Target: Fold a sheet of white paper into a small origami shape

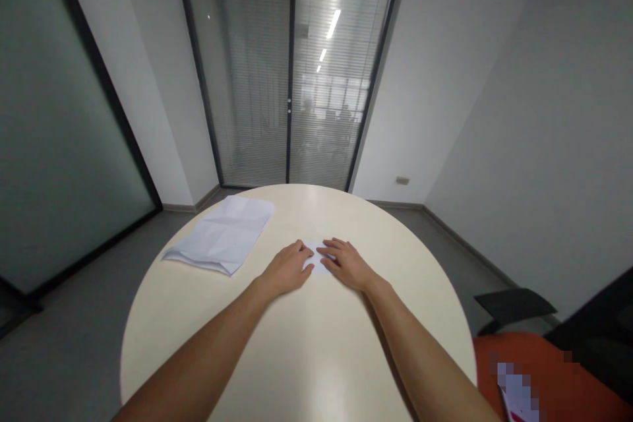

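Note:
A small piece of white paper lies flat on the round table, between my two hands. My left hand rests over its left edge, thumb and index finger apart and their tips on the sheet. From the other side, my right hand lies on the right edge with its fingers spread. Both palms face down, and parts of the paper are hidden under the fingers. No fold can be made out in the small piece.
Larger folded white sheets lie on the left part of the cream table. An orange chair with a black armrest stands at the lower right. Beyond the table is a glass partition with blinds.

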`<move>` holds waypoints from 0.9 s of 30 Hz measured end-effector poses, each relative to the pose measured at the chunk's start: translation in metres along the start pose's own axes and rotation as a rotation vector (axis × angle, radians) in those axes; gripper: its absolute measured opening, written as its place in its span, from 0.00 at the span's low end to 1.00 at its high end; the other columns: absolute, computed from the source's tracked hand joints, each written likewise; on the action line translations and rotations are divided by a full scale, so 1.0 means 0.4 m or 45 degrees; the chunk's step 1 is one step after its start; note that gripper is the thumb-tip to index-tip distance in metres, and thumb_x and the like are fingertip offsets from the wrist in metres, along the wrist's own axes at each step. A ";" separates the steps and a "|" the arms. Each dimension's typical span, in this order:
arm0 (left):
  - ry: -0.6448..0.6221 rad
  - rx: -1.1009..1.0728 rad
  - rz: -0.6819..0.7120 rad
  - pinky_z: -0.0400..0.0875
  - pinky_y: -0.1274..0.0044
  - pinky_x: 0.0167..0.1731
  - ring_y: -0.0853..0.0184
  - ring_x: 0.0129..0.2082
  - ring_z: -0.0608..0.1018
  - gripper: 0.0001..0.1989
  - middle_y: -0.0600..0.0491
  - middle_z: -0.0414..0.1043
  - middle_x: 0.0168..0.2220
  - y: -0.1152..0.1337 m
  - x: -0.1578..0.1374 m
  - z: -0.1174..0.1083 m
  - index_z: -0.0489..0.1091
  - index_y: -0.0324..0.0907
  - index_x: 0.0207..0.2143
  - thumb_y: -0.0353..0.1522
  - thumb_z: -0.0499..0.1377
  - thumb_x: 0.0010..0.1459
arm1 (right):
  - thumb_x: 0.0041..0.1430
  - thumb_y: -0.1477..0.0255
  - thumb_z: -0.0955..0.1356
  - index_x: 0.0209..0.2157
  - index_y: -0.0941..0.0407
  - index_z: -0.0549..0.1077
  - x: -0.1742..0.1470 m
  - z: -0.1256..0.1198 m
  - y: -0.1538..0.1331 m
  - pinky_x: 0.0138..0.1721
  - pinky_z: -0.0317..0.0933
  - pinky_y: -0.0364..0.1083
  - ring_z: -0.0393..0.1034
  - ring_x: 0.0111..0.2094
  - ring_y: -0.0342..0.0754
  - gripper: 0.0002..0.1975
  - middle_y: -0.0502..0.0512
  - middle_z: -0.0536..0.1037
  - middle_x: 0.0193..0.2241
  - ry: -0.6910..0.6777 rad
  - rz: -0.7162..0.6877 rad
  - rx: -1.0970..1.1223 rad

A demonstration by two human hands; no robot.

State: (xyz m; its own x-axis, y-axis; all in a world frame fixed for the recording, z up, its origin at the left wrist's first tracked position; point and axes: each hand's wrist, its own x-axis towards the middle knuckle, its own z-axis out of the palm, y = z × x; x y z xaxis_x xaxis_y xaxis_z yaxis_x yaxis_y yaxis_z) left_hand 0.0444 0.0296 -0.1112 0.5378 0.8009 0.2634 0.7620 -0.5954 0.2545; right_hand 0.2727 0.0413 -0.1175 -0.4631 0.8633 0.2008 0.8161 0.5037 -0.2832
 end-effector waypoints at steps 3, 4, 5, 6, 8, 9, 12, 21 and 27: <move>0.012 -0.022 0.022 0.68 0.69 0.54 0.60 0.49 0.75 0.18 0.46 0.69 0.52 -0.007 0.000 0.002 0.69 0.42 0.56 0.36 0.54 0.65 | 0.69 0.58 0.61 0.60 0.46 0.71 0.000 -0.002 -0.001 0.64 0.48 0.66 0.54 0.67 0.61 0.22 0.57 0.66 0.65 0.007 0.028 -0.011; 0.019 -0.022 0.038 0.68 0.69 0.55 0.60 0.50 0.74 0.19 0.46 0.69 0.53 -0.008 0.000 0.002 0.69 0.43 0.57 0.36 0.54 0.65 | 0.69 0.58 0.61 0.60 0.46 0.71 0.000 -0.003 0.000 0.64 0.47 0.66 0.54 0.67 0.61 0.22 0.57 0.66 0.65 0.018 0.045 -0.027; 0.026 -0.019 0.055 0.67 0.69 0.55 0.59 0.51 0.74 0.19 0.46 0.69 0.53 -0.009 0.000 0.001 0.68 0.44 0.58 0.35 0.54 0.65 | 0.69 0.58 0.62 0.60 0.47 0.71 0.000 -0.004 0.002 0.65 0.47 0.66 0.54 0.67 0.61 0.22 0.57 0.65 0.65 0.027 0.062 -0.045; 0.032 -0.010 0.074 0.67 0.68 0.55 0.59 0.52 0.73 0.19 0.46 0.69 0.53 -0.009 0.000 0.000 0.68 0.44 0.58 0.35 0.54 0.66 | 0.69 0.58 0.62 0.60 0.47 0.71 0.001 -0.005 0.003 0.65 0.46 0.65 0.53 0.67 0.61 0.22 0.58 0.65 0.65 0.035 0.077 -0.062; 0.031 0.017 0.109 0.67 0.67 0.55 0.58 0.53 0.72 0.19 0.46 0.70 0.53 -0.008 -0.001 -0.003 0.70 0.46 0.58 0.36 0.54 0.66 | 0.69 0.59 0.62 0.60 0.47 0.71 0.002 -0.006 0.006 0.65 0.46 0.66 0.52 0.67 0.61 0.21 0.58 0.64 0.65 0.050 0.100 -0.095; 0.026 0.033 0.121 0.66 0.67 0.54 0.58 0.53 0.71 0.18 0.46 0.70 0.53 -0.007 -0.001 -0.005 0.70 0.47 0.57 0.36 0.53 0.67 | 0.69 0.59 0.63 0.59 0.47 0.71 0.003 -0.006 0.008 0.65 0.45 0.66 0.52 0.67 0.61 0.21 0.58 0.64 0.66 0.063 0.108 -0.111; 0.006 0.070 0.141 0.67 0.66 0.52 0.57 0.52 0.72 0.18 0.47 0.71 0.51 -0.004 -0.002 -0.012 0.72 0.49 0.56 0.39 0.53 0.67 | 0.68 0.63 0.64 0.59 0.49 0.72 0.003 -0.007 0.013 0.64 0.48 0.63 0.54 0.66 0.60 0.20 0.59 0.64 0.65 0.135 0.113 -0.150; 0.041 0.131 0.083 0.67 0.66 0.48 0.56 0.48 0.73 0.17 0.47 0.72 0.45 0.011 0.002 -0.012 0.74 0.46 0.52 0.42 0.58 0.64 | 0.64 0.73 0.66 0.50 0.54 0.77 0.011 -0.019 -0.026 0.49 0.64 0.49 0.71 0.45 0.51 0.14 0.59 0.78 0.44 0.190 -0.040 0.044; 0.083 0.162 -0.058 0.68 0.67 0.47 0.56 0.47 0.73 0.15 0.46 0.72 0.45 0.007 0.006 -0.004 0.74 0.44 0.50 0.38 0.57 0.64 | 0.62 0.68 0.69 0.49 0.55 0.76 0.001 -0.018 -0.046 0.49 0.63 0.50 0.71 0.43 0.51 0.14 0.57 0.79 0.43 0.130 -0.200 0.260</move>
State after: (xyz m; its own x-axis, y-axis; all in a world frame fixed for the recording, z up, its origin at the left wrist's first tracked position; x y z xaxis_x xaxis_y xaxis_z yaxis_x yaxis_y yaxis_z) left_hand 0.0473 0.0296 -0.1084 0.4801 0.8185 0.3154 0.8269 -0.5424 0.1488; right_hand 0.2601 0.0321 -0.1055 -0.5325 0.7716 0.3480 0.6457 0.6361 -0.4225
